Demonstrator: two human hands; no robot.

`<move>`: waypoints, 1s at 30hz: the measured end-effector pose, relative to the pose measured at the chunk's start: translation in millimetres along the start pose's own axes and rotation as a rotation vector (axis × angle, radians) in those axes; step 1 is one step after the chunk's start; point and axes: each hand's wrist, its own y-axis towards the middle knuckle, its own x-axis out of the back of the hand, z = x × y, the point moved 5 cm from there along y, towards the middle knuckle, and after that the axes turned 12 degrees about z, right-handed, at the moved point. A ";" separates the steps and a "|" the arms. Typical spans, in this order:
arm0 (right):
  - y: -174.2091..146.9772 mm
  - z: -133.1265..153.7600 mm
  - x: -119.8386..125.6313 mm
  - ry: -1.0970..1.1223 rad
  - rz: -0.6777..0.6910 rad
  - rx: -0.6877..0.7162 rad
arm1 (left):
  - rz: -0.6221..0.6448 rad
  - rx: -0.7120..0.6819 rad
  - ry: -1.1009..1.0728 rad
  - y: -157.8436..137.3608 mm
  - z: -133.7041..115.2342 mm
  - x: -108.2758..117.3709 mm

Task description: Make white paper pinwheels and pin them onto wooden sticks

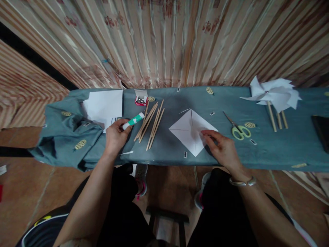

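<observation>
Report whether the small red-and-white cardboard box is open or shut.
Open: the box has its white flap raised, and shiny metal pieces show inside.

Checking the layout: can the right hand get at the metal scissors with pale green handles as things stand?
Probably yes: only teal patterned cloth shows between the right hand, at the square white paper sheet, and the scissors, which lie close by.

Chunky silver bangle (240, 183) on the right wrist (239, 173), bare forearms (89, 199), plain black pants (223, 212), plus light grey sneakers (141, 176) with hot pink bits.
</observation>
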 end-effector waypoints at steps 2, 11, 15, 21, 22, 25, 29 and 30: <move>-1.7 2.2 -1.5 -0.090 0.045 0.073 | -0.015 -0.087 0.157 -2.0 -6.1 5.5; -12.8 -0.5 2.2 -0.216 0.103 0.140 | 0.084 -0.800 0.268 -57.7 -98.2 -56.7; -15.9 -1.1 -2.1 -0.208 0.133 0.149 | 0.366 -0.972 0.309 -78.1 -129.5 -115.7; -17.7 -0.7 -6.4 -0.233 0.134 0.159 | 0.445 -0.987 0.301 -66.5 -136.2 -135.9; -17.4 -0.6 -6.1 -0.231 0.136 0.156 | 0.450 -0.983 0.297 -65.3 -134.9 -136.8; -16.1 -0.1 -4.6 -0.230 0.158 0.146 | 0.435 -0.980 0.287 -64.9 -131.8 -139.0; -13.8 0.2 -1.5 -0.219 0.172 0.129 | 0.410 -0.983 0.285 -64.5 -133.0 -139.3; -13.2 0.3 -0.8 -0.212 0.173 0.128 | 0.413 -0.984 0.286 -64.0 -134.1 -138.8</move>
